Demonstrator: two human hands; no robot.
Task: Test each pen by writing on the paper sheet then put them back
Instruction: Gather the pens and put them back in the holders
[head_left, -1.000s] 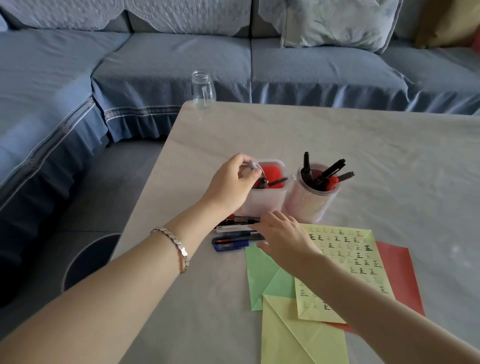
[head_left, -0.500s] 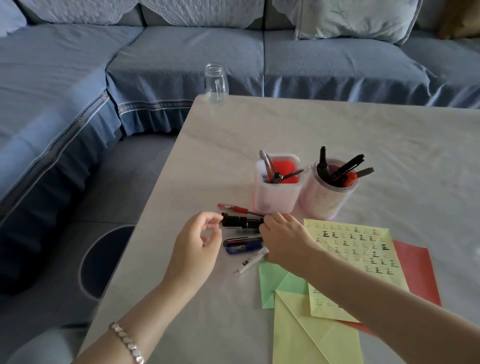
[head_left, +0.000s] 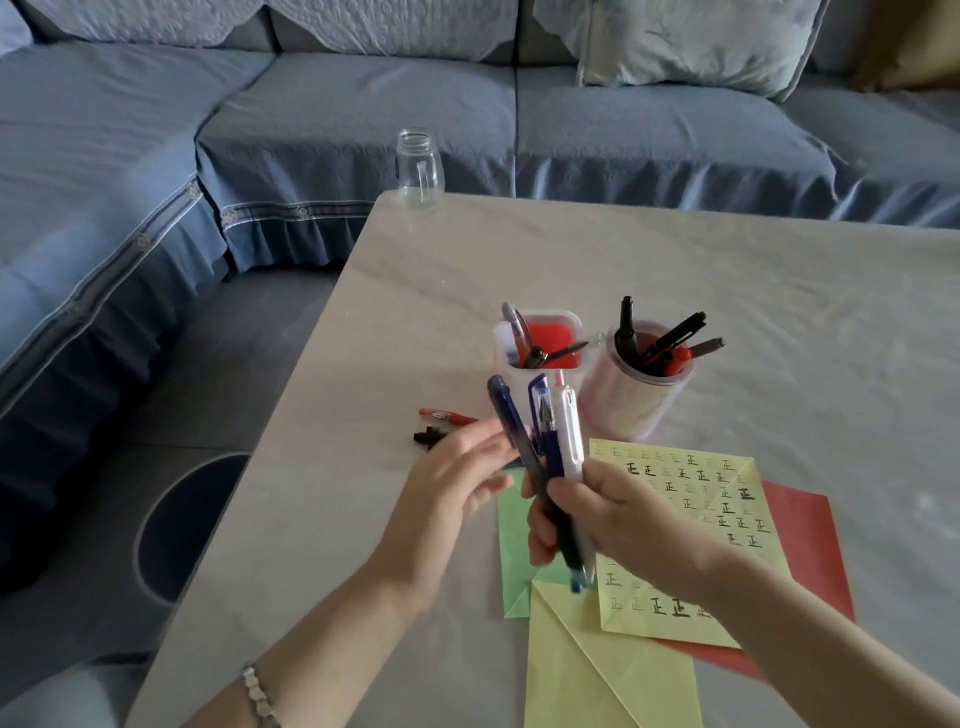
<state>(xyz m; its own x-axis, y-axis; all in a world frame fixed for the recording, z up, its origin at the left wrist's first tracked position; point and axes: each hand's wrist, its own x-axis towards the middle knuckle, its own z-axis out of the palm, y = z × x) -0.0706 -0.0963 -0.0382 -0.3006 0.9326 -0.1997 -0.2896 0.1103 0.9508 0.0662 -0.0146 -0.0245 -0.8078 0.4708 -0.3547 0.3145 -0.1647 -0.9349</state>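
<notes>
My right hand (head_left: 618, 514) grips a bundle of three pens (head_left: 545, 436), two dark blue and one white, held upright above the table. My left hand (head_left: 452, 499) sits just left of the bundle with its fingers stretched toward the pens, fingertips at the dark blue one. A yellow paper sheet (head_left: 717, 509) covered with written characters lies under my right wrist. A red pen (head_left: 447, 415) and a black pen (head_left: 428, 437) lie on the table behind my left hand. A square holder (head_left: 540, 348) and a round holder (head_left: 639, 384) both hold pens.
Green (head_left: 511, 566), plain yellow (head_left: 597, 670) and red (head_left: 810, 551) sheets lie around the written one. An empty glass jar (head_left: 420, 169) stands at the table's far left corner. A blue sofa (head_left: 363, 114) wraps round the back and left; the table's left edge runs close by.
My right hand has lifted three pens off the table and holds them upright. My left hand has come in beside them. The red and black pens stay on the table.
</notes>
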